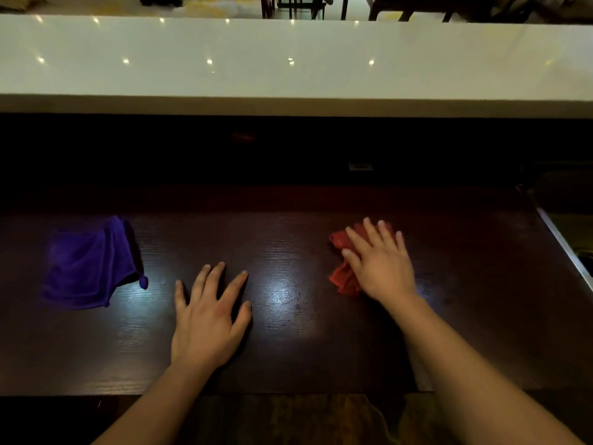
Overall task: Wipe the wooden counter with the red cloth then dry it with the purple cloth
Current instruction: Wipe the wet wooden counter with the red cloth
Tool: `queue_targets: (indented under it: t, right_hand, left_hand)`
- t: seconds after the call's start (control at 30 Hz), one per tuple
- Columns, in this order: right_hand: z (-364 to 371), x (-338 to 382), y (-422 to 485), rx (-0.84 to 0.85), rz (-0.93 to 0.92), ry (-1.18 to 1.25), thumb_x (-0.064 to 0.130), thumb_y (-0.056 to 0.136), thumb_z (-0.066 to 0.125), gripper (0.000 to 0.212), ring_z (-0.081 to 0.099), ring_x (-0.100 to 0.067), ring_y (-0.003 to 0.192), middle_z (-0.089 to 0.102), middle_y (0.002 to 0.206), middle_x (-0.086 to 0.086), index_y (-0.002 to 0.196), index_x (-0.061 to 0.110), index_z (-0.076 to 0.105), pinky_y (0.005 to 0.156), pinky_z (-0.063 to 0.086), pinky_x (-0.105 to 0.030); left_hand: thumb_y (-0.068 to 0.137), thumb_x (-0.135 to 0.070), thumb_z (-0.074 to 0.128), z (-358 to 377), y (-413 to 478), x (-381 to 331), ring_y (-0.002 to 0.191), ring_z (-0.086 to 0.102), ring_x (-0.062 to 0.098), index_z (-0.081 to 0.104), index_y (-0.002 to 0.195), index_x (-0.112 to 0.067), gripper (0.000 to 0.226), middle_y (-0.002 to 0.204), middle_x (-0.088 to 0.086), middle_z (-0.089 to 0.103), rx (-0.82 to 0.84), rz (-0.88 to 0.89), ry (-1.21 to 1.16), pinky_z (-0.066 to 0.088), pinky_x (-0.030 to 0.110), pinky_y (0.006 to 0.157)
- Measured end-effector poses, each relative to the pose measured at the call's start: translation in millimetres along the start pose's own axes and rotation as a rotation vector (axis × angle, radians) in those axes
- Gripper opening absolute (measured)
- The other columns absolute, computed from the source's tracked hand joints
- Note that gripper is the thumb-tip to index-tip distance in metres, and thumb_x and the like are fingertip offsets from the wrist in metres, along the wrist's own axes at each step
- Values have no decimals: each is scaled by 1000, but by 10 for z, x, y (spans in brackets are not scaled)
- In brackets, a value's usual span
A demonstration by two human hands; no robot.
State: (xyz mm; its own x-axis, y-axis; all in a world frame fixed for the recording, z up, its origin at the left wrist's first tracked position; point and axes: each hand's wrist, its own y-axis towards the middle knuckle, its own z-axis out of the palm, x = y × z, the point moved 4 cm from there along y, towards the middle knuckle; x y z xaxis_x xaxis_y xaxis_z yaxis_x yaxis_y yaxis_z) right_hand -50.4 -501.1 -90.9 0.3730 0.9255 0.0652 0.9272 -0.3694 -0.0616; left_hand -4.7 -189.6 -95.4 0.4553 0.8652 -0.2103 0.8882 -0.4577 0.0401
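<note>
The dark wooden counter (288, 348) stretches across the lower half of the head view. A crumpled red cloth (341, 276) lies on it at the right, and my right hand (378, 264) presses flat on top of it, fingers spread, covering most of the cloth. My left hand (208, 319) rests palm down on the bare wood near the middle, fingers apart, holding nothing. A folded purple cloth (90, 268) lies on the counter at the left, a hand's width from my left hand.
A raised white countertop (288, 59) runs along the back above a dark recess. A metal edge (564, 248) bounds the wooden counter on the right. Chair legs (301, 8) show beyond the white top.
</note>
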Motion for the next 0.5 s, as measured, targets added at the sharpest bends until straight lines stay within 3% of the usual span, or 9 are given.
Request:
queue_targets:
  t: [0.03,0.1,0.23,0.3,0.37,0.43,0.5]
  right_hand:
    - [-21,82,101,-5,75,-17,60,95,26,58,11,-29,148,18,161,-6,148,36,27,119,3,-51]
    - [-19,516,195,-2,42,-19,59,95,27,61,6,-34,148,12,162,-12,150,33,23,119,0,-51]
    - [75,1489,-168,26,-404,22,55,96,30,59,2,-33,149,11,162,-12,149,32,25,120,1,-47]
    - [142,1599,-576,12,-635,29,53,94,34,57,11,-31,148,20,160,-10,146,32,30,120,7,-46]
    - [193,1369,-861,45,-742,26,52,91,40,56,19,-29,147,28,158,-7,144,34,34,120,13,-44]
    - [193,939,-796,6,-671,-43,50,91,42,56,22,-27,146,30,157,-7,144,33,36,119,14,-43]
    - [82,596,-497,-14,-386,-38,48,95,40,55,16,-28,148,25,159,-9,146,29,34,120,11,-43]
  left_hand:
    - [89,-54,32,-9,0,-5,146,21,26,45,142,-33,58,153,9,37,2,-1,-3,8,63,115]
    - [89,-54,32,-45,2,-17,146,19,25,44,143,-34,59,154,8,36,2,-11,-15,6,61,116]
    - [90,-48,31,-129,-25,8,143,28,25,47,142,-26,59,150,11,41,-59,-41,-143,9,57,118]
    - [90,-45,32,-147,-39,39,140,34,26,48,141,-21,58,147,11,45,-98,-51,-214,13,57,117]
    - [91,-43,33,-133,-39,64,139,36,26,49,140,-20,57,145,10,47,-113,-43,-229,15,58,116]
    - [91,-44,33,-101,-34,69,139,35,26,49,140,-21,56,145,10,47,-101,-30,-207,14,57,117]
    - [91,-45,33,-87,-26,64,140,33,26,47,141,-23,56,146,10,46,-86,-24,-191,11,57,117]
